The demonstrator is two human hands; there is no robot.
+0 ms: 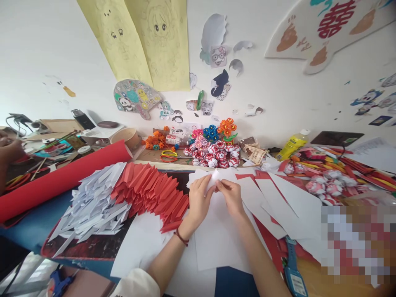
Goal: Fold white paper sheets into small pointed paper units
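Observation:
A small piece of folded white paper [214,177] is pinched between both hands above white sheets [213,231]. My left hand [199,196] is closed on its left side, fingers pressed together. On its right side, my right hand [229,196] grips the paper's edge between thumb and fingers. The lower part of the paper is hidden behind my fingers. Left of my hands lies a long row of folded red paper pieces [148,189]. Beside that row is a heap of folded white paper strips [95,202].
Red-and-white paper flowers [216,154] stand against the wall. A red roll [68,181] lies at the left. At the right are more white sheets [287,198], a blue watch [293,268] and a yellow bottle [292,145]. Another person's hand [10,150] shows at far left.

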